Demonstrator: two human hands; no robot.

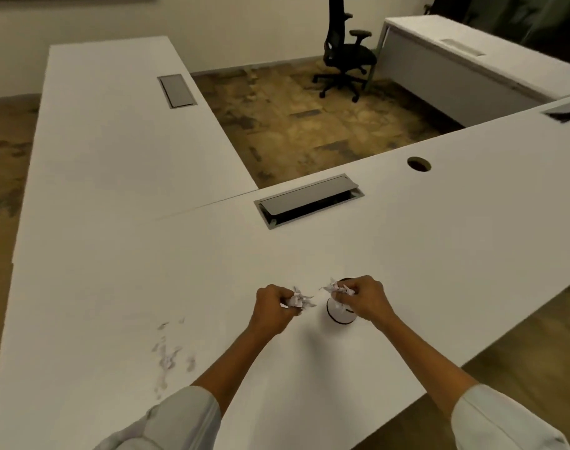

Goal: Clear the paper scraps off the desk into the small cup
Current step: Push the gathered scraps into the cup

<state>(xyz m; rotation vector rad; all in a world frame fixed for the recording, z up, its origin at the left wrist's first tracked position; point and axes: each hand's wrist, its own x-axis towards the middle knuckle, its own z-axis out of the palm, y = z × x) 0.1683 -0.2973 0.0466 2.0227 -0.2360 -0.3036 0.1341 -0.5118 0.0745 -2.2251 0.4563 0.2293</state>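
Nearest, small torn white paper scraps (170, 355) lie scattered on the white laminate bench (439, 248), left of the forearms. They look nearly weightless and limp, so pinching several together or sweeping them into a pile should work better than lifting single flakes. Beyond, the left hand (272, 308) pinches a crumpled wad of scraps (298, 300); the right hand (364, 300) pinches another bunch (337, 289) right over the small white cup with a dark base ring (340, 315). The cup looks light and could tip.
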